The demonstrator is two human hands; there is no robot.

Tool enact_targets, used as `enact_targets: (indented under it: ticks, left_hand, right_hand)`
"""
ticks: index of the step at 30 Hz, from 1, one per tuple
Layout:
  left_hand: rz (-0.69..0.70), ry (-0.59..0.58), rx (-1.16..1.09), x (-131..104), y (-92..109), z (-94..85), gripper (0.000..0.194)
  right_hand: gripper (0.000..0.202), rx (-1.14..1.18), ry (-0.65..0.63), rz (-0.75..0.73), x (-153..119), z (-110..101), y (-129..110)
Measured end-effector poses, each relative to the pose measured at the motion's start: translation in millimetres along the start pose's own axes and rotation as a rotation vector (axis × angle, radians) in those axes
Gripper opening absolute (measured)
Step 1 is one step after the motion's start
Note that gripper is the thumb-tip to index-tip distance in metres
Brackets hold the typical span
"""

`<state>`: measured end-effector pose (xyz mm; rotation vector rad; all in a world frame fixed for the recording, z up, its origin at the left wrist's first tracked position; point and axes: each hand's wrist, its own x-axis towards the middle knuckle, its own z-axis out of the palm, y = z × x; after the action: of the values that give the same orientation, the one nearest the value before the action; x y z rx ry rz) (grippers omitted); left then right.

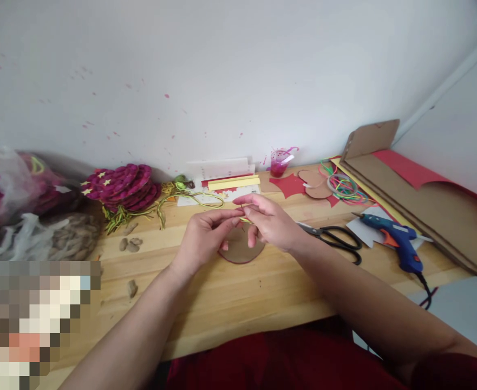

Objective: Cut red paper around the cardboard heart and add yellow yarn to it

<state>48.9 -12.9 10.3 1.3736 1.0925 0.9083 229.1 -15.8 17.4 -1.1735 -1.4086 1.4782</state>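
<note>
My left hand (pixel 208 235) and my right hand (pixel 273 222) meet over the middle of the table, fingertips close together. Between them runs a short bit of yellow yarn (pixel 245 220), pinched by both hands; its ends are hidden by the fingers. Just beneath lies a round cardboard disc (pixel 242 252), brown side up with a dark rim, partly covered by my hands. Black-handled scissors (pixel 338 238) rest to the right, partly behind my right forearm. More yellow-green yarn (pixel 206 199) trails across the table beyond my left hand.
A stack of purple peanut-covered discs (pixel 126 187) stands at the back left, near a bag of peanuts (pixel 73 238). Loose peanuts (pixel 131 288) lie nearby. To the right are a blue glue gun (pixel 400 238), coloured cords (pixel 347 187), cardboard sheets (pixel 437 216) and a pink cup (pixel 279 164).
</note>
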Motion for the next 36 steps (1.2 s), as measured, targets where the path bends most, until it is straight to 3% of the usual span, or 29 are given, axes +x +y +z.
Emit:
enact_targets:
  ticks: [9,14,17,20,24,28,30,32,36]
  left_hand:
    - [-0.117,0.030,-0.351,4,2,-3.5,0.037]
    - [-0.189,-0.047,-0.548,4,6,-6.5,0.034]
    - [-0.214,-0.110,-0.584,3,7,-7.3,0.030]
    - [-0.222,-0.157,-0.588,2,7,-7.5,0.029]
    - [-0.219,-0.159,-0.579,3,8,-8.4,0.029]
    - [-0.239,-0.100,-0.548,4,10,-8.7,0.030]
    - [-0.235,-0.065,-0.541,5,9,-9.0,0.031]
    - [-0.215,-0.046,-0.542,6,8,-9.4,0.032]
    - [-0.190,-0.021,-0.550,6,4,-9.0,0.034]
  right_hand:
    - [0.043,-0.015,-0.045,-0.077,-2,5,5]
    - [0.051,-0.027,-0.121,-0.081,-3,8,5]
    - [0.047,-0.031,-0.171,-0.101,0,8,10]
    - [0.028,-0.016,-0.167,-0.126,6,4,16]
    - [0.016,-0.027,-0.079,-0.119,11,-5,15]
    - [0.032,-0.128,0.249,-0.177,13,-17,9]
    - [0.024,-0.159,0.345,-0.219,13,-21,6]
    - [0.021,-0.132,0.240,-0.240,11,-21,3]
    - [0.030,-0.095,-0.130,-0.127,6,-11,5]
